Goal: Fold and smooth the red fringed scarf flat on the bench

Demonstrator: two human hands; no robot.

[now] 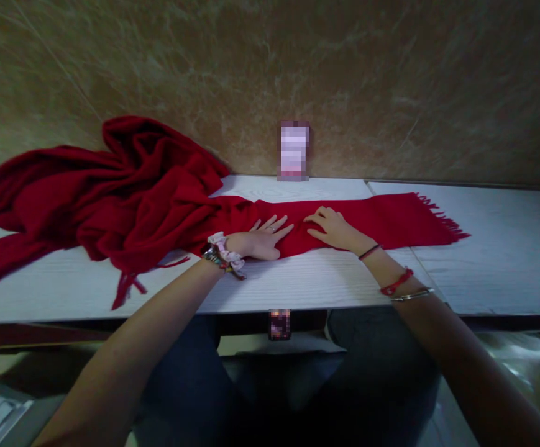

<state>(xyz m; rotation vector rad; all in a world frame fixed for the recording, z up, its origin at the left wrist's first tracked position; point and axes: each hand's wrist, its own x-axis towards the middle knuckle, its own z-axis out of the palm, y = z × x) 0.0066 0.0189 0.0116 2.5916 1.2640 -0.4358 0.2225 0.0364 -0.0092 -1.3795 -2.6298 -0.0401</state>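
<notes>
My left hand point(263, 244) lay palm down on the red scarf point(391, 220), its fingers point(283, 232) spread apart, with a ring point(272, 228) on one of them. My right hand point(332, 230) rested on the same stretch of cloth, a short way to the right; its fingers point(315, 218) were a little bent and slightly apart, tips on the fabric, clamped on nothing.

The scarf lay along the bench point(484, 254), a white board with a wood-like grain. Under and beyond my right hand it ran flat to a fringe point(444, 217) at its right end. To the left of my left hand the red cloth rose into a loose, crumpled heap that leaned up toward the brown marbled wall point(367, 81). I could not tell whether the heap was all one piece. Some strands hung out at the front of it.

I wore a pale scrunchie point(230, 253) at my left wrist, and a red cord point(398, 282) and a silver bangle point(412, 295) on my right forearm. At the back of the bench, by the wall, stood a pixelated upright object point(294, 151), too blurred to make out. My dark trousers point(181, 366) showed below the front edge.
</notes>
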